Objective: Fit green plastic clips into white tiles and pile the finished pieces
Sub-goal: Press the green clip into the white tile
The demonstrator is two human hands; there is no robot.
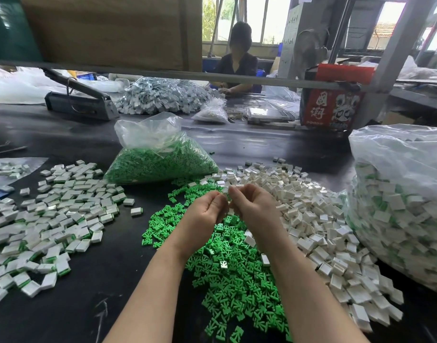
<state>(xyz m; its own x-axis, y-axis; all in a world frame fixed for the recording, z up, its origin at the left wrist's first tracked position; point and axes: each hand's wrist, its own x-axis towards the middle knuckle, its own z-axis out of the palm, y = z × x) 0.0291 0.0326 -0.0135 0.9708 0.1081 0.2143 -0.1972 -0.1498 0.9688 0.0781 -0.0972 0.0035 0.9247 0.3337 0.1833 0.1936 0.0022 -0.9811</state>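
Both hands, left hand [207, 206] and right hand [249, 204], pinch something tiny together; what it is I cannot tell. Many finished pieces [51, 219] lie by the desk's left edge. Lots of green clips [237, 268] and white tiles [311, 219] wait.

Two bare forearms and hands [227, 211], apparently without sleeves, rings or gloves

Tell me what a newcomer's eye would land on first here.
The bright heap of loose green clips in the middle, under both wrists. White tiles spread to its right, finished pieces lie scattered on the left. The left hand and right hand meet fingertip to fingertip above the clips.
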